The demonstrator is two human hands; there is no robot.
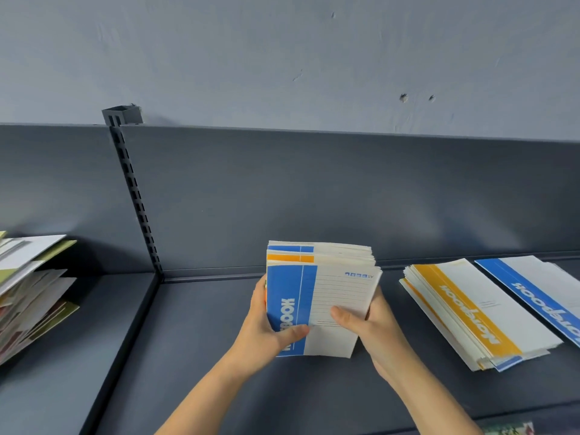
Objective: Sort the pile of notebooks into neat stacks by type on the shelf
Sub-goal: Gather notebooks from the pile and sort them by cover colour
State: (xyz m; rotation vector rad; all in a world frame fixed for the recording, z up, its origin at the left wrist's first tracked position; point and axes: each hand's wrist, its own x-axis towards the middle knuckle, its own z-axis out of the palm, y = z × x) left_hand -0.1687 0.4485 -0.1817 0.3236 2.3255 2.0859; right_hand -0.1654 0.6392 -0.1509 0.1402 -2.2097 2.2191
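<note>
Both hands hold a bundle of several small notebooks (323,287) above the dark shelf (204,356), tilted up toward me. Its top cover is white with a blue band reading NOTEBOOK; orange and blue bands of others peek out behind. My left hand (266,328) grips the bundle's left edge, thumb on the blue band. My right hand (370,324) grips the right edge, thumb across the white cover. To the right a stack of larger orange-banded notebooks (470,312) lies flat, with a blue-banded stack (539,290) beside it.
A loose, slanting pile of mixed notebooks and papers (31,290) sits at the left in the neighbouring shelf bay. A slotted upright post (135,196) divides the two bays. The shelf's dark back panel (314,189) rises behind, under a grey wall.
</note>
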